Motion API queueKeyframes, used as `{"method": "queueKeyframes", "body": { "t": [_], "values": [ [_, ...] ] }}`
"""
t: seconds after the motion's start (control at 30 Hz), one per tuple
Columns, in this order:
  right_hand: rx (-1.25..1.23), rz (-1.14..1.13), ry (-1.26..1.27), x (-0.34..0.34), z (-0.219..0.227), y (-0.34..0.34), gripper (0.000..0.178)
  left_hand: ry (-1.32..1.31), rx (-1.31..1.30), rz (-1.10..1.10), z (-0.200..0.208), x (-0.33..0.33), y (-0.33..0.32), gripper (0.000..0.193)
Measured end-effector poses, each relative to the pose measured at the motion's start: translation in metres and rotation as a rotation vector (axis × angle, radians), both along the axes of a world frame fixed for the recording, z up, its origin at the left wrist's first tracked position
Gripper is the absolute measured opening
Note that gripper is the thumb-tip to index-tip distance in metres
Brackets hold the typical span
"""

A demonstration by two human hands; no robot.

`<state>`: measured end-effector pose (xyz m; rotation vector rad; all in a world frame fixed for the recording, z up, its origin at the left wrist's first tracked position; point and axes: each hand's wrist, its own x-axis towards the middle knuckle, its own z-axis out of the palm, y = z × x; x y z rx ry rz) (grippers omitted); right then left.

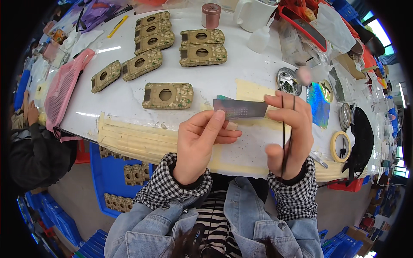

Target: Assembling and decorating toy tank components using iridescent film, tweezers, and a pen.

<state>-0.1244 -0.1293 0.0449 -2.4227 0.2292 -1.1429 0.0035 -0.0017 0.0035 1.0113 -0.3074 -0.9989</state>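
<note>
My left hand (200,142) pinches the left end of a small shiny grey sticker sheet (240,109) held above the white table (223,79). My right hand (288,133) grips the sheet's right end with thumb and forefinger and also holds thin black tweezers (286,137) that run down through the palm. A camouflage-painted tank hull with a round hole (167,95) lies just left of my hands.
Several more camouflage hulls (172,47) lie further back. A pink mesh bag (64,88), metal can (211,15), white jug (254,15), glue bottle (260,39), holographic sheet (319,105) and tape roll (340,145) surround them. A blue crate (107,172) sits below; another person (30,142) at left.
</note>
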Motion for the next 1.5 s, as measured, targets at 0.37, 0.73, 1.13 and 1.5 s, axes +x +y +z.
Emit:
{"method": "queueKeyframes", "body": {
  "t": [0.37, 0.73, 1.13, 1.5],
  "values": [
    [-0.061, 0.138, 0.213, -0.011, 0.005, 0.012, 0.038, -0.032, -0.031, 0.024, -0.002, -0.002, 0.000, 0.026],
    [0.022, 0.168, 0.123, -0.008, -0.009, 0.006, 0.037, -0.149, -0.050, 0.012, 0.000, -0.005, 0.002, 0.025],
    [-0.002, 0.148, 0.145, -0.006, -0.009, 0.007, 0.034, -0.157, -0.054, 0.010, -0.001, -0.006, 0.002, 0.024],
    [0.003, 0.153, 0.148, -0.006, -0.009, 0.007, 0.033, -0.149, -0.064, 0.007, -0.001, -0.006, 0.002, 0.024]
  ]
}}
